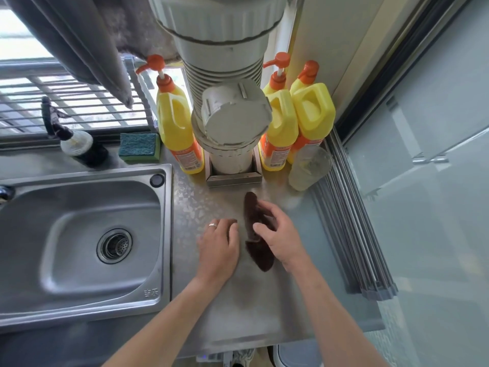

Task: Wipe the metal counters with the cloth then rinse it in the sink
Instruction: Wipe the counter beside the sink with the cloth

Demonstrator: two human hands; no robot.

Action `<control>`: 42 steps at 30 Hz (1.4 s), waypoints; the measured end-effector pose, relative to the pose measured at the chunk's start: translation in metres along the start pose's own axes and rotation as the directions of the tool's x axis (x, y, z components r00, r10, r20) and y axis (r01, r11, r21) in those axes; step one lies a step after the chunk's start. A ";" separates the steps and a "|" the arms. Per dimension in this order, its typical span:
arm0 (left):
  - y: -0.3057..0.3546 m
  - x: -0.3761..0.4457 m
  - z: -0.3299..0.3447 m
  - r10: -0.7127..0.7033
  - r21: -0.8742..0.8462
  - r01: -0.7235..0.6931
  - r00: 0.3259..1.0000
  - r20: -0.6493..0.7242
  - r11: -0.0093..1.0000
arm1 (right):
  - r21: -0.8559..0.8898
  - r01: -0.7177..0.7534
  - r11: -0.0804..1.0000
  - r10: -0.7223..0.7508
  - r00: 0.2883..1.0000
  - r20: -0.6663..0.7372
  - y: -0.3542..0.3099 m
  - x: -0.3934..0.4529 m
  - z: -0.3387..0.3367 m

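The right hand [277, 234] lies on the dark brown cloth [255, 229], fingers curled over its middle and pinching it against the metal worktop [238, 308]. The left hand [219, 245], a ring [212, 225] on one finger, rests just beside the cloth's left edge with fingers bent, fingertips on the worktop or at the cloth's edge; which, I cannot tell. The cloth is bunched into a long strip running from near the back of the worktop toward the front, midway between the sink and the worktop's right edge.

The steel sink [79, 234] is set into the worktop's left part, its drain strainer [114, 246] in the basin floor. At the back edge a wide grey ribbed pipe [232, 123] stands in a metal base, with one yellow pump bottle [177, 123] to its left and two more yellow pump bottles [296, 120] to its right. A clear plastic cup [309, 168] stands in front of those two. A green-and-yellow sponge [139, 147] lies behind the sink's back right corner. A rolled-up drying rack [352, 234] lies along the right edge.
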State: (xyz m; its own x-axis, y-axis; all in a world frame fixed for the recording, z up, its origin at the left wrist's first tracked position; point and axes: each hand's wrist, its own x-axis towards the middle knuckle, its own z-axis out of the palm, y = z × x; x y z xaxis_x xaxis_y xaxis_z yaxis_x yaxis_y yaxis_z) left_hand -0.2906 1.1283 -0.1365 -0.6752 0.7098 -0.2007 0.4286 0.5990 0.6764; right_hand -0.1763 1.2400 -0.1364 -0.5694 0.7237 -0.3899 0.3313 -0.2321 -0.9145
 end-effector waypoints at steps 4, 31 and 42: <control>0.016 0.007 0.000 -0.292 -0.523 0.373 0.928 0.233 0.767 | 0.097 -0.011 0.995 -0.001 0.993 0.118 -0.008 -0.001 0.013; 0.039 0.019 -0.003 -0.308 -0.716 0.556 0.831 0.464 0.421 | 0.015 0.130 0.991 -0.105 0.858 -0.503 -0.027 0.003 0.029; -0.020 0.007 -0.015 -0.095 0.433 0.138 0.988 -0.120 0.891 | -0.803 -0.107 0.586 -0.340 0.868 -0.363 0.042 0.023 0.028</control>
State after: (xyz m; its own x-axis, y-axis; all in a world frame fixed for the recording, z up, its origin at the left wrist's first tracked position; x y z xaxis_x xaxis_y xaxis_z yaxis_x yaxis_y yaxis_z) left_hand -0.3133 1.1159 -0.1412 -0.7803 0.5998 -0.1773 0.5481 0.7923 0.2682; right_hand -0.1963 1.2288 -0.1872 -0.3334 0.9427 0.0112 0.8593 0.3087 -0.4079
